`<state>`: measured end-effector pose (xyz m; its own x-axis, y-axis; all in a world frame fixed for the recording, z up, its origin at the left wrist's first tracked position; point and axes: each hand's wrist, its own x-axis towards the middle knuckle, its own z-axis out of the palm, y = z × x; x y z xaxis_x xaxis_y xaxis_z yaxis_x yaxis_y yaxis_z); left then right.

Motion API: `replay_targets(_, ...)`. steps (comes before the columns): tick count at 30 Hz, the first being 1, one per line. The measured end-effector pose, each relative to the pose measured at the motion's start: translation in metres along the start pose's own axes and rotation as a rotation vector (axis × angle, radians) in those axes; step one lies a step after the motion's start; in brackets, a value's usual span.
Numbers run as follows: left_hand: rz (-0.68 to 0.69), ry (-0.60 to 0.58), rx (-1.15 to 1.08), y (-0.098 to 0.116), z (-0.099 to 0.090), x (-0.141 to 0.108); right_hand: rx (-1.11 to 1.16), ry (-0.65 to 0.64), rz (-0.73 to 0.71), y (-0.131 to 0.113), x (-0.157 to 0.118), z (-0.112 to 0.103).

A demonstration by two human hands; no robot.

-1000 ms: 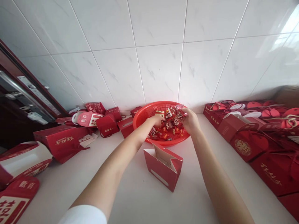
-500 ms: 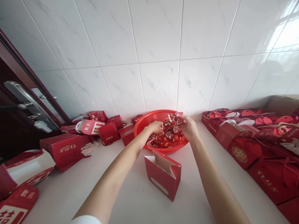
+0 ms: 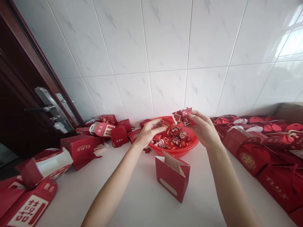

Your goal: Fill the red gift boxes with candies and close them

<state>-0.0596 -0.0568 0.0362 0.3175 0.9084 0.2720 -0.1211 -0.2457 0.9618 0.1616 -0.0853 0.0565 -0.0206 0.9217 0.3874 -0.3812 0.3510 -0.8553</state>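
Note:
A red plastic basket (image 3: 176,154) holds several wrapped candies (image 3: 176,138), mostly in red wrappers. Over its left side my left hand (image 3: 151,130) pinches a red candy packet (image 3: 167,124) between thumb and fingers. At the right rim, my right hand (image 3: 204,127) is closed on small candy packets (image 3: 187,115), one pink-red and shiny, with a white one patterned with red hearts beside it. Nearer to me, a red paper box (image 3: 171,178) stands upright with its top open, showing a pale inside.
Several red gift boxes (image 3: 77,149) lie scattered along the left, some unfolded. Rows of red boxes with cord handles (image 3: 267,176) fill the right side. Behind stands a tiled wall (image 3: 165,91); a dark door with a metal handle (image 3: 50,101) is at the left.
My left hand has lifted out of the candies with a red packet. My right hand has risen slightly with its packets. The view has shifted a little to the left.

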Motion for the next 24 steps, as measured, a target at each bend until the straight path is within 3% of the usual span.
replay_targets(6,0.067,-0.033,0.039,0.003,0.006,-0.021,-0.150,-0.132,-0.005,-0.013,-0.018,0.009)
replay_targets(11,0.027,-0.006,0.097,0.000,0.004,-0.024,-0.253,-0.147,0.015,-0.009,-0.017,0.007)
replay_targets(15,0.023,0.015,0.086,0.000,0.005,-0.026,-0.254,-0.190,0.064,-0.006,-0.014,0.009)
replay_targets(24,0.163,-0.060,0.194,0.000,0.012,-0.031,-0.209,-0.302,0.123,-0.009,-0.017,0.014)
